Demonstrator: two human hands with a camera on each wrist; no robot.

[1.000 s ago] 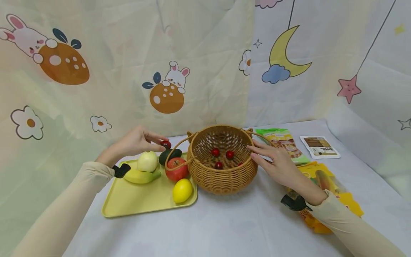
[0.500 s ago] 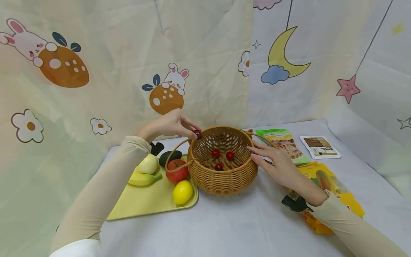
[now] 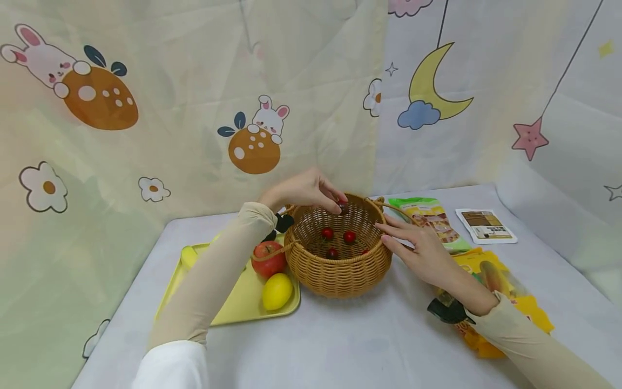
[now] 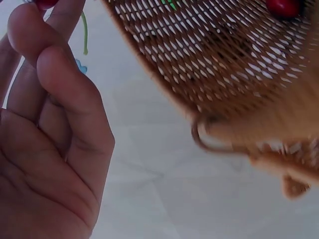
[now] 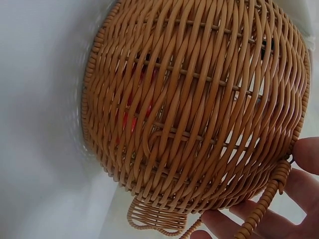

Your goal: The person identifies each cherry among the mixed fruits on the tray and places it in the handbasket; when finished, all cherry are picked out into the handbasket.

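My left hand [image 3: 311, 190] is over the far part of the wicker basket [image 3: 338, 275], pinching a dark red cherry [image 3: 343, 207] between thumb and fingertips. In the left wrist view, only part of that cherry [image 4: 46, 3] shows at the top edge, with a green stem beside the fingers. Several red cherries [image 3: 349, 236] lie on the basket floor. My right hand [image 3: 421, 249] rests its extended fingers on the basket's right rim. The right wrist view has the thumb and fingers touching the woven wall [image 5: 199, 109] near the handle [image 5: 264, 204].
Left of the basket is a yellow tray [image 3: 238, 308] with a lemon [image 3: 277, 292], a red apple [image 3: 269, 259] and a banana [image 3: 188, 256] partly hidden by the left sleeve. On the right lie a yellow packet [image 3: 505, 292], a green packet [image 3: 432, 221] and a white packet [image 3: 486, 226].
My left hand has carried the cherry from above the tray rightward to over the basket. The left sleeve now covers more of the fruit. My right hand has stayed at the rim.
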